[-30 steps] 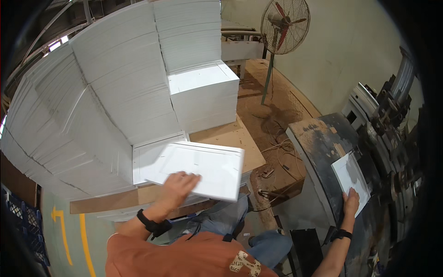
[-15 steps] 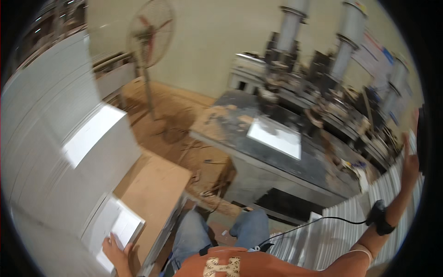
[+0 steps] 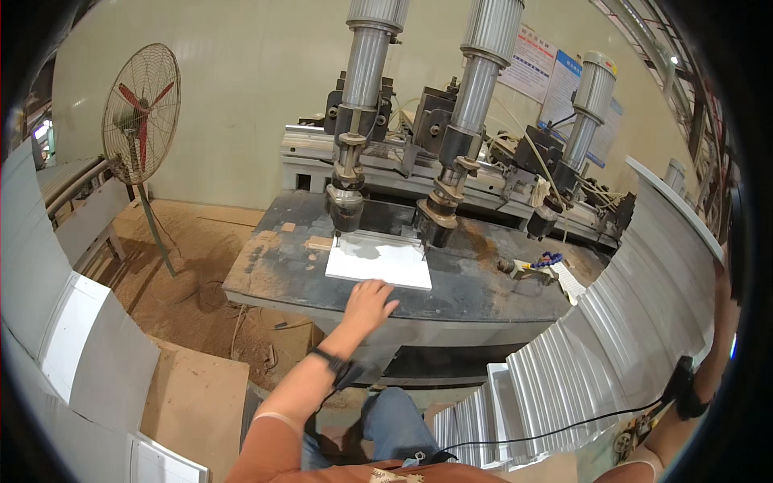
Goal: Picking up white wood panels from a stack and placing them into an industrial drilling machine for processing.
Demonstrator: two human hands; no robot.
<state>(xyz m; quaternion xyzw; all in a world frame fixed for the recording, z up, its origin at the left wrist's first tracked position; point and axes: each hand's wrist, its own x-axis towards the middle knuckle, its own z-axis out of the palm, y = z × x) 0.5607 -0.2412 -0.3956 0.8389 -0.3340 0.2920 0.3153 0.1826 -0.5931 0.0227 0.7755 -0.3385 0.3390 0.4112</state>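
Note:
A white rectangular panel point(image 3: 378, 262) lies flat on the dark machine table, its far edge under two drill heads. My left hand point(image 3: 370, 307) is at the panel's near edge, palm down, fingers stretched out and not wrapped round anything. Whether the fingertips touch the panel I cannot tell. At the far right my right arm reaches up beside a tall stack of white panels point(image 3: 612, 330). My right hand point(image 3: 731, 253) lies at the dark rim by the end of the top panel point(image 3: 675, 208); its fingers are hidden.
The left drill head point(image 3: 346, 211) and middle drill head point(image 3: 437, 219) stand over the table point(image 3: 475, 294), a third drill head point(image 3: 544, 219) farther right. A fan point(image 3: 141, 113) stands at left above sawdust. White panels point(image 3: 76, 338) are stacked beside a brown board point(image 3: 193, 402).
My view has swung right. My left hand has left the white panels at lower left and reached forward to the panel on the machine table. My right arm remains at the right-hand stack.

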